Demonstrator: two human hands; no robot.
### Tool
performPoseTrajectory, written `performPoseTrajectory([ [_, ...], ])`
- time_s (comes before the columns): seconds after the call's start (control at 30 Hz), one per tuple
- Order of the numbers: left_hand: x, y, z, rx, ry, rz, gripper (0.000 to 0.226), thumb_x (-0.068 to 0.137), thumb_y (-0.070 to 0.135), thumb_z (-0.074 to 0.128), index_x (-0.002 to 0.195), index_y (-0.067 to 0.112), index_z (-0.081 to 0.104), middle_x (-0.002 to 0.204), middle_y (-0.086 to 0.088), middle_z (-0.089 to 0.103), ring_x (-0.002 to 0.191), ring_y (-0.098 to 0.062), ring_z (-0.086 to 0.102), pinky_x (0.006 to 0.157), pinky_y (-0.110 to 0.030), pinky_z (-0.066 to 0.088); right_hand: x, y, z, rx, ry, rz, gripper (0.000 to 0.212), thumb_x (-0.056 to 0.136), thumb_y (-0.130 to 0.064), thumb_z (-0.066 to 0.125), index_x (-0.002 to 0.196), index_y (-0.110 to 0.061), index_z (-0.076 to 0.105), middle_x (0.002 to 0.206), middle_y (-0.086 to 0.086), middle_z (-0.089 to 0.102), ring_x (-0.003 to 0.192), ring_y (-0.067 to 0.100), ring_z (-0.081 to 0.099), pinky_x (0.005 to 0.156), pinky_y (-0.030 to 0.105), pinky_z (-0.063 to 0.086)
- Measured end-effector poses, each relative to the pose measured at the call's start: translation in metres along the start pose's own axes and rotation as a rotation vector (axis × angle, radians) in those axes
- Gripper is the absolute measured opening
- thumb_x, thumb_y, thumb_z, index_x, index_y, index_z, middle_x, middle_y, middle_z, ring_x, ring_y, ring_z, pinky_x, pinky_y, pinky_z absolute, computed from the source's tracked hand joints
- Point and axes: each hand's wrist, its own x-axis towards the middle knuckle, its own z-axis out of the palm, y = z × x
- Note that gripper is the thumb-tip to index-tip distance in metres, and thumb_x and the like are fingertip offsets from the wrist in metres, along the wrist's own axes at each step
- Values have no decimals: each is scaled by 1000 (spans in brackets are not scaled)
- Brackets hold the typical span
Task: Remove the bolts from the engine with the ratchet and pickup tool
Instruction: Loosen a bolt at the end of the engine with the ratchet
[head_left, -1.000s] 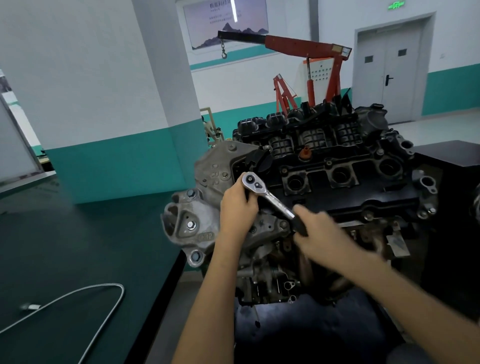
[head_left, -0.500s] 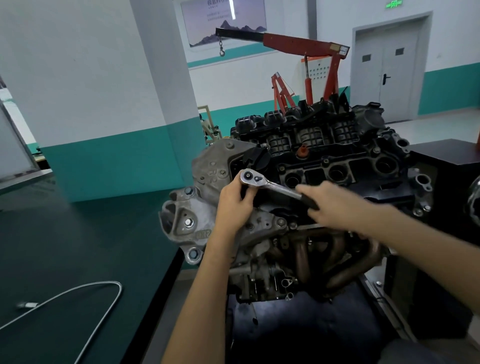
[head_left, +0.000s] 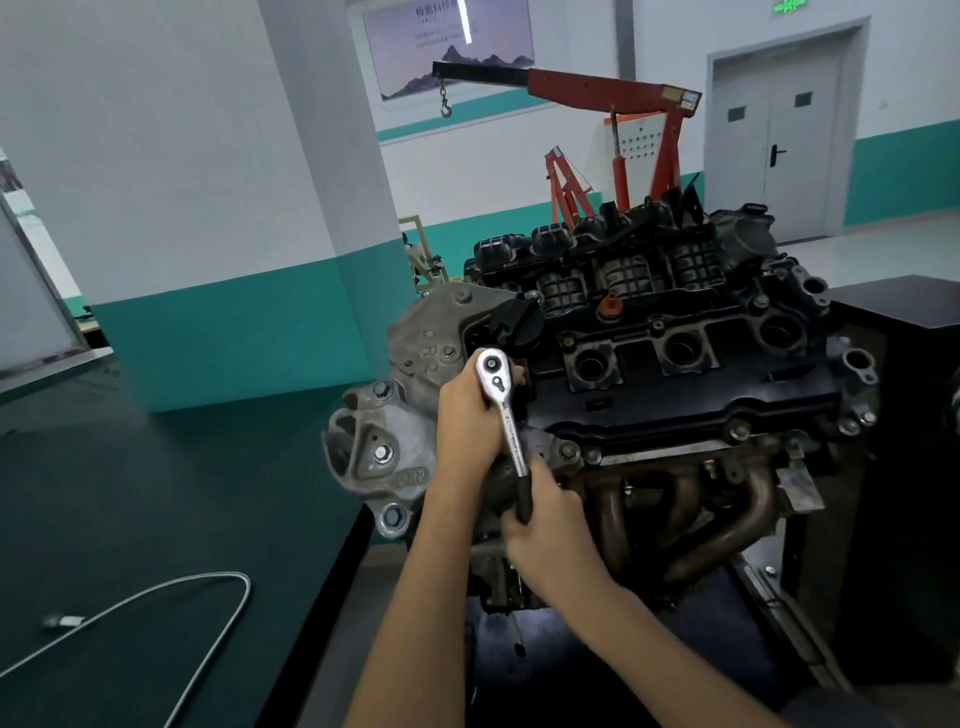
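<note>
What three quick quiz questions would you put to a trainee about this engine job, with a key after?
1. True or false: the right hand grips the head of the ratchet while the left hand grips its black handle.
2. What lies on the dark green table left of the engine? A: a cable. B: a hammer. C: a glove.
3. What colour is the hoist behind the engine?

Key
1. False: the left hand is at the head and the right hand is on the handle.
2. A.
3. Red.
</note>
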Motion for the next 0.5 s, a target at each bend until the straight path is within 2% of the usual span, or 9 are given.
performPoseTrajectory([
  [0.1,1,1,-4,-51,-33,95,16,88,4,59,92,19,62,90,7,70,89,-8,65,81,-28,52,10,6,-43,-151,-110,-81,31,78,-2,55,101,-22,54,65,-4,53,51,1,50,48,8,36],
  [0.17,2,1,-6,-81,-93,120,23,87,-3,53,98,14,64,96,9,70,94,-9,65,84,-30,52,27,7,-87,-328,-191,-176,27,76,0,58,98,-15,58,62,-8,51,49,-3,49,49,7,34],
  [0.23,3,1,-7,-58,-127,110,17,92,3,55,101,14,64,91,16,69,89,-1,63,80,-22,50,53,1,-128,-607,-230,-254,30,79,-6,60,108,-15,57,65,-7,50,54,3,52,55,19,44],
  [0.27,3,1,-6,-39,-113,113,14,93,7,56,101,15,64,86,19,67,84,4,61,75,-15,46,66,-5,-143,-786,-229,-286,31,82,-10,59,111,-19,54,67,-6,47,62,13,56,59,28,47],
  [0.33,3,1,-3,-10,-47,114,12,93,9,59,102,14,65,79,21,64,72,8,57,66,-8,40,86,-18,-158,-1035,-176,-384,32,86,-17,56,116,-25,50,66,-8,38,70,24,57,60,32,41],
  [0.43,1,1,0,19,61,96,14,91,4,59,102,9,66,69,21,57,61,10,52,60,-5,36,81,-15,-147,-1037,-64,-408,28,85,-20,56,111,-28,48,63,-9,35,70,25,56,60,30,35],
  [0.5,1,2,1,35,64,90,15,89,0,57,99,8,65,63,21,53,56,10,50,57,-5,35,55,1,-123,-829,-25,-280,24,82,-20,58,101,-28,46,70,-2,45,71,28,59,58,31,40],
])
